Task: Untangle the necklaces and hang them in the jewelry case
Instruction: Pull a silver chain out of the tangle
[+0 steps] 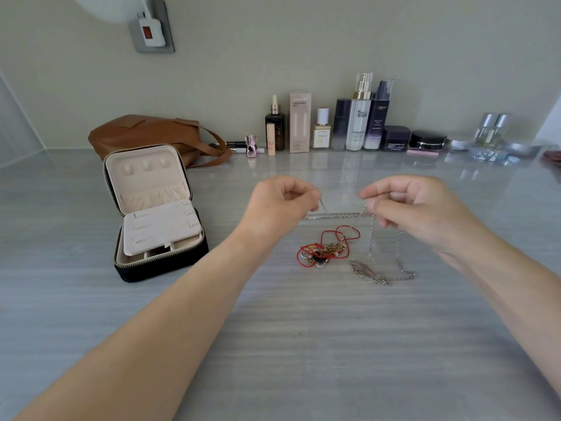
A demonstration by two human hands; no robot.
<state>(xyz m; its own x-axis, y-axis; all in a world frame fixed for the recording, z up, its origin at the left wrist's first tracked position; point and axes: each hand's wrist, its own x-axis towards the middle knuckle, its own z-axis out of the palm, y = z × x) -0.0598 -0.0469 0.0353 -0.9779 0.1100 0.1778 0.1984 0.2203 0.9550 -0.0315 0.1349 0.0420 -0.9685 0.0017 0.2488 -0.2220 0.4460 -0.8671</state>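
Two hands (279, 202) (416, 208), one jewelry case (161, 265), one bag (136, 132)

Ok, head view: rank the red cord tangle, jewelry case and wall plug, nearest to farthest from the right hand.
From the right hand:
1. Red cord tangle, on the table just left of it.
2. Jewelry case, open, farther left.
3. Wall plug, up on the back wall.

Bright, even, diffuse light leaves only faint shadows beside the jewelry case (158, 226), the glossy table (303, 344) mirrors the bottles (361, 123) along its far edge, and the frame edges bend and blur.

bare forearms (170, 323), left hand (282, 202), right hand (416, 208)
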